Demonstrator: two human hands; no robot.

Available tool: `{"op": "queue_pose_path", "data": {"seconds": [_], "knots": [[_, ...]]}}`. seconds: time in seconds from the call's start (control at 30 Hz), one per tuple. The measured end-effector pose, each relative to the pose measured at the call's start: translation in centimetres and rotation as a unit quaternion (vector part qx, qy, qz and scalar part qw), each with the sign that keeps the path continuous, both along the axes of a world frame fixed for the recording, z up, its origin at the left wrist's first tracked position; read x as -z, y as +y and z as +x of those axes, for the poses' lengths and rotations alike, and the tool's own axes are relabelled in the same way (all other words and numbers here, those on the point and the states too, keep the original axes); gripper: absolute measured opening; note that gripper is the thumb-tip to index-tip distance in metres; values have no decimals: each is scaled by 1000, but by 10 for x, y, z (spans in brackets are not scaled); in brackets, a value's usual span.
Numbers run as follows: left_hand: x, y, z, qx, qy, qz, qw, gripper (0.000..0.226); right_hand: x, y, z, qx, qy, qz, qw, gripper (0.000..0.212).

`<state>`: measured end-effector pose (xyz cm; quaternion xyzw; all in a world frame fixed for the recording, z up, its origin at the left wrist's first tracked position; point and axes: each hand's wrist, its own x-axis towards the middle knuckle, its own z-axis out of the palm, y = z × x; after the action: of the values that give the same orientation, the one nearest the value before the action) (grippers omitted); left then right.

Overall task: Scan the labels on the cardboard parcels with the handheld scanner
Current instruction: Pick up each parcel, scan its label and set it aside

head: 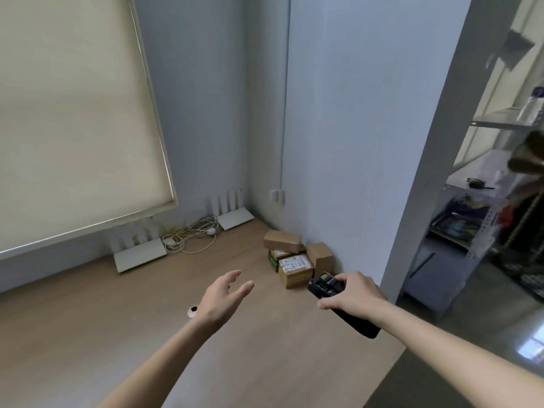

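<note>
Cardboard parcels [295, 262] sit stacked in the far right corner of the wooden desk [147, 334], against the wall. Just in front of them the right hand [353, 293] grips the black handheld scanner [332, 293]. To its left the left hand [223, 295] hovers over the desk, fingers spread and holding nothing

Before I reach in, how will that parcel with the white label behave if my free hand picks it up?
The labelled parcel looks like a small stiff cardboard box, so probably rigid and light. It sits tight among other parcels, so neighbours may shift. The left hand is open and free.
</note>
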<state>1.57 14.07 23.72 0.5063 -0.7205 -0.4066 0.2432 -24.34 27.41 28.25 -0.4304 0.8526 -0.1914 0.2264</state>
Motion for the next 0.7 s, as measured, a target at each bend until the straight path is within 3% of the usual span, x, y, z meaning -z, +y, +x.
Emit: {"op": "queue_pose_path", "data": {"seconds": [0.33,0.7], "knots": [[33,-142,-81,14,-39,15,999,63,35,-141,-71,100,-54,-16,993,45],[108,-320,-195,-13,-86,56,995,64,143,-343,-181,102,-110,43,988,56]]}}
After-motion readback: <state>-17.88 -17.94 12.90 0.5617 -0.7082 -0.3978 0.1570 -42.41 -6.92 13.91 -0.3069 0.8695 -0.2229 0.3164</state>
